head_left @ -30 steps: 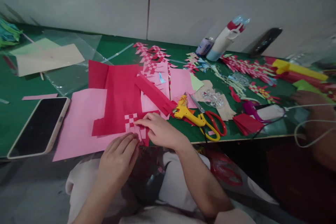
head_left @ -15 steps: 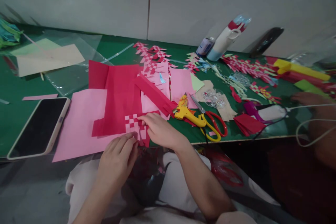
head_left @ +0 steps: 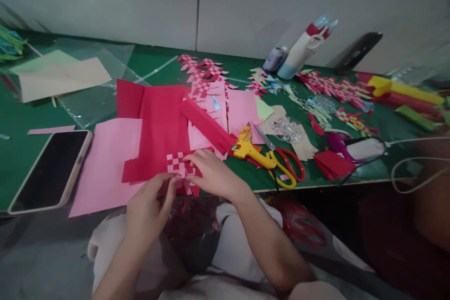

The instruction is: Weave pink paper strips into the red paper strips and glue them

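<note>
A small woven piece of red and pink paper strips point(head_left: 175, 162) lies at the table's front edge, on red paper. My left hand point(head_left: 149, 201) is at its lower left, thumb and forefinger pinched on the end of a pink strip. From the right, my right hand point(head_left: 211, 173) rests on the weave, its fingertips on the strips beside the left fingertips. Behind the weave lies a large folded red sheet point(head_left: 163, 126), partly over a pink sheet point(head_left: 105, 164).
A phone point(head_left: 51, 171) lies at the left. Right of my hands are a yellow glue gun point(head_left: 255, 153) and red-handled scissors point(head_left: 290, 164). Woven paper pieces point(head_left: 204, 72), a can point(head_left: 274, 59) and a bottle point(head_left: 302, 51) are behind. Another person's arm point(head_left: 434, 187) is at the right.
My left hand has shifted slightly left and its fingers have lifted a pink strip's end. My right thumb has spread out onto the weave. The other person's hand at the right has moved back.
</note>
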`<state>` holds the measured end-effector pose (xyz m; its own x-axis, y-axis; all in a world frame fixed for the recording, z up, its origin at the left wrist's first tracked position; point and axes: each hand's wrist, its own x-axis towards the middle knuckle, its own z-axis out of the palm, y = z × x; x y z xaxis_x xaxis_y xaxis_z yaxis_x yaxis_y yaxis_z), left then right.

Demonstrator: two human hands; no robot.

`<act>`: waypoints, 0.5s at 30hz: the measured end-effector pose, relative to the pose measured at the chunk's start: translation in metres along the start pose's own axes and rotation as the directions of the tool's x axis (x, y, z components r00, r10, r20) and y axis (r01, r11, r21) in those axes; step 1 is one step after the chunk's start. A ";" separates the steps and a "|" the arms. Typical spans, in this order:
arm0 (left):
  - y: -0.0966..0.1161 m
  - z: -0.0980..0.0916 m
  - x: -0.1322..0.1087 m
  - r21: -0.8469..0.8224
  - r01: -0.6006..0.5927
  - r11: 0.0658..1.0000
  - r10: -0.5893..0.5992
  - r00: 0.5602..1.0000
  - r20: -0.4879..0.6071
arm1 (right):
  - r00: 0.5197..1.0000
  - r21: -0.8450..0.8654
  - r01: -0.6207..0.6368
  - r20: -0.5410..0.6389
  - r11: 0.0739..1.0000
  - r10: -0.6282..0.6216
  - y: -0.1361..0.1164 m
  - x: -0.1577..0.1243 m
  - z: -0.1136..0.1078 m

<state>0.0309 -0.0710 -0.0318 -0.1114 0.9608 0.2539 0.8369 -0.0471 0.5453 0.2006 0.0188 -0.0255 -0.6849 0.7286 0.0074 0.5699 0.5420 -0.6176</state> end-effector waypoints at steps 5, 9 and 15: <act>0.000 -0.002 0.012 -0.072 0.174 0.982 -0.176 0.984 -0.018 | 1.000 -0.012 -0.006 0.008 1.000 0.006 0.000 0.000 -0.001; 0.000 -0.006 0.024 -0.113 0.245 0.963 -0.250 0.968 -0.028 | 1.000 -0.029 -0.006 0.013 1.000 0.007 0.000 0.001 0.001; 0.004 -0.011 0.040 -0.107 0.254 0.961 -0.256 0.967 -0.004 | 1.000 -0.037 0.005 -0.008 0.999 -0.005 0.003 0.001 0.005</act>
<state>0.0239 -0.0359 -0.0108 -0.3243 0.9397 0.1087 0.7188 0.1701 0.6740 0.1996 0.0188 -0.0308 -0.6841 0.7292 0.0173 0.5831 0.5609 -0.5877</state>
